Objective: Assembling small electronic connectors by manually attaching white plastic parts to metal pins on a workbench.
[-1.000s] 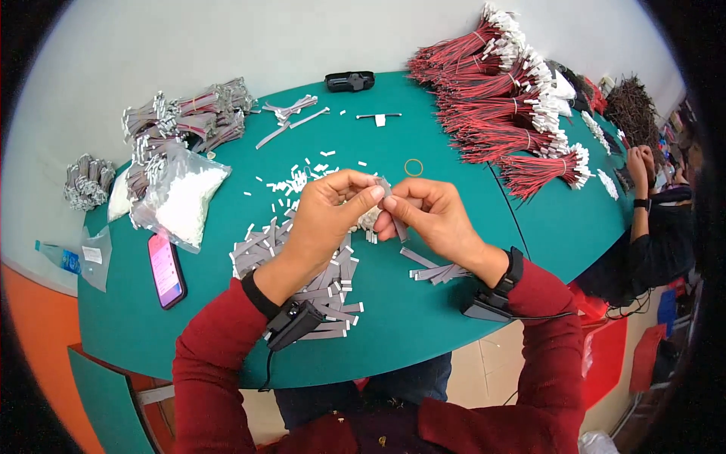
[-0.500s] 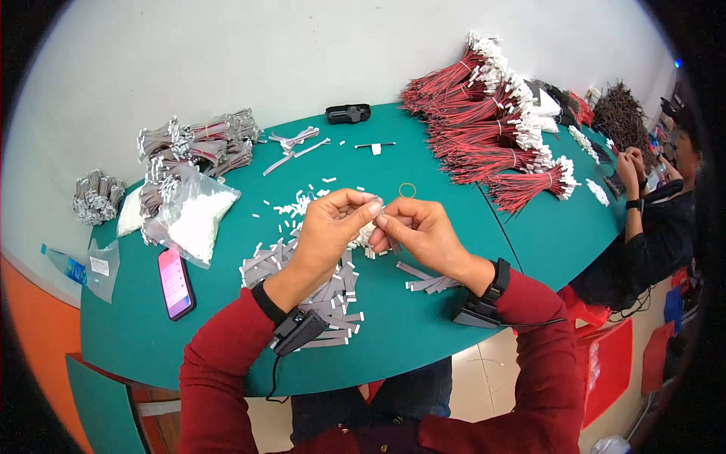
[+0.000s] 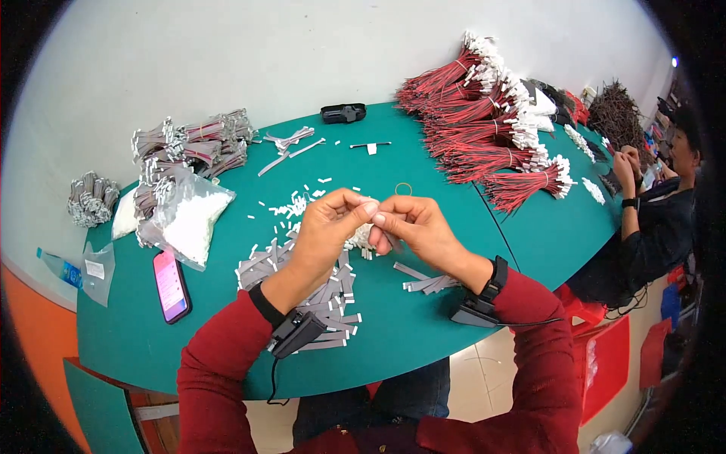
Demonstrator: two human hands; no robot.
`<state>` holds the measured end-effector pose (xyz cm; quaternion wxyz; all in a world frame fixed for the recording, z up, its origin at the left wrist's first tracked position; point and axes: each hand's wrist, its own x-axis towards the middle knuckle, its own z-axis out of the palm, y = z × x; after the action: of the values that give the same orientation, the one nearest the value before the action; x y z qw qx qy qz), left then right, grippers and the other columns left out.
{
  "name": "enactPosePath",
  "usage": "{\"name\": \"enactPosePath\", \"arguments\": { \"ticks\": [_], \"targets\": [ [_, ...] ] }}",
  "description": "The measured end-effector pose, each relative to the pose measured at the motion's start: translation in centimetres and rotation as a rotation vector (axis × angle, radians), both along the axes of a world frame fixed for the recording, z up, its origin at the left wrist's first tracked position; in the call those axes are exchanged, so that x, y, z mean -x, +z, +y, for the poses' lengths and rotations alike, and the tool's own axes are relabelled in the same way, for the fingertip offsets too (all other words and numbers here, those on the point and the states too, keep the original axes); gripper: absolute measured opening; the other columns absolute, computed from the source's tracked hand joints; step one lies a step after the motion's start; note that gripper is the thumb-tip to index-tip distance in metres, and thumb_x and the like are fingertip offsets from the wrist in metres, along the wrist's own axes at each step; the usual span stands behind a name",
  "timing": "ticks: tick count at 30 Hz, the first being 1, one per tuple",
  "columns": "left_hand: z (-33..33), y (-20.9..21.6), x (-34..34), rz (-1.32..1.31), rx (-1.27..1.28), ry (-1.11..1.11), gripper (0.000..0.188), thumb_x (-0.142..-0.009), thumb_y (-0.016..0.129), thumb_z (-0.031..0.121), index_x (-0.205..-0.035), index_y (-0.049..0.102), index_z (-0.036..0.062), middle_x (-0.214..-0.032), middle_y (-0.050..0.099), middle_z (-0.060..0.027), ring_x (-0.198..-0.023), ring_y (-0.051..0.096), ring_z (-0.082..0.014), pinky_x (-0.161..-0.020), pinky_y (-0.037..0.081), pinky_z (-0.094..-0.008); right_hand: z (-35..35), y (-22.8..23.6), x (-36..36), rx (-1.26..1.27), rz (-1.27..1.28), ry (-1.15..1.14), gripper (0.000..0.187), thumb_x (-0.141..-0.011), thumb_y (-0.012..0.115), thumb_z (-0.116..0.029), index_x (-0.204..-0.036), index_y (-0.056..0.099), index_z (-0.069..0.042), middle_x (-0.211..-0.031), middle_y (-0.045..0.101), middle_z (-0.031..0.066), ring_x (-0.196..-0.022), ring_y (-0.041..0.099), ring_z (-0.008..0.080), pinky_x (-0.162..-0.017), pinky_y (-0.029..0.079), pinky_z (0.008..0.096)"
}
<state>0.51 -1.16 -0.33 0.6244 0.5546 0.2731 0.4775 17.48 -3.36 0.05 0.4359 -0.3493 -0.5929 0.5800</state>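
Observation:
Over the middle of the green table, my left hand (image 3: 330,227) and my right hand (image 3: 423,233) meet at the fingertips. Thumb and forefinger of the left are pinched together, but what they hold is too small and hidden to make out. From under the right hand's closed fingers shows part of a grey flat cable (image 3: 394,243). Below the left hand and forearm spreads a pile of grey flat cables (image 3: 327,306) with white ends. Small white connector housings (image 3: 293,206) lie scattered just beyond it, and a few more cables (image 3: 431,284) rest by my right wrist.
Bundled grey cables (image 3: 204,132), a clear bag of white pieces (image 3: 198,219) and a phone (image 3: 172,287) stand left. Red-and-black wire bundles (image 3: 484,125) are stacked at the back right. A rubber band (image 3: 403,185) lies beyond my hands. Another person (image 3: 643,234) works at the right.
My fingertips have closed together, the right hand moving slightly left to meet the left one. The whole view has shifted a little.

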Motion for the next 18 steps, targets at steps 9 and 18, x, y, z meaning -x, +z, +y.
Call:
{"name": "enactPosePath", "arguments": {
  "ticks": [9,18],
  "targets": [
    [0.84,-0.37,0.52,0.046,0.106,-0.034,0.017,-0.087,0.059,0.018,-0.086,0.063,0.002,-0.076,0.059,0.0001,-0.063,0.047,-0.0042,-0.056,0.036,-0.0193,0.12,0.02,-0.49,0.018,-0.02,-0.067,0.019,-0.091,0.052,-0.018,-0.083,0.059,-0.002,-0.071,0.063,0.0035,-0.057,0.059,0.0074,-0.045,0.039,0.0171],
    [0.53,-0.76,0.02,0.096,-0.143,0.056,0.011,-0.084,0.062,0.012,-0.084,0.063,0.0009,-0.076,0.062,-0.0019,-0.071,0.054,-0.0052,-0.065,0.043,-0.0204,-0.08,-0.08,0.08,0.008,-0.044,-0.072,0.02,-0.091,0.053,-0.019,-0.082,0.06,-0.003,-0.07,0.062,0.0013,-0.055,0.055,0.0052,-0.046,0.041,0.0173]
  ]
}}
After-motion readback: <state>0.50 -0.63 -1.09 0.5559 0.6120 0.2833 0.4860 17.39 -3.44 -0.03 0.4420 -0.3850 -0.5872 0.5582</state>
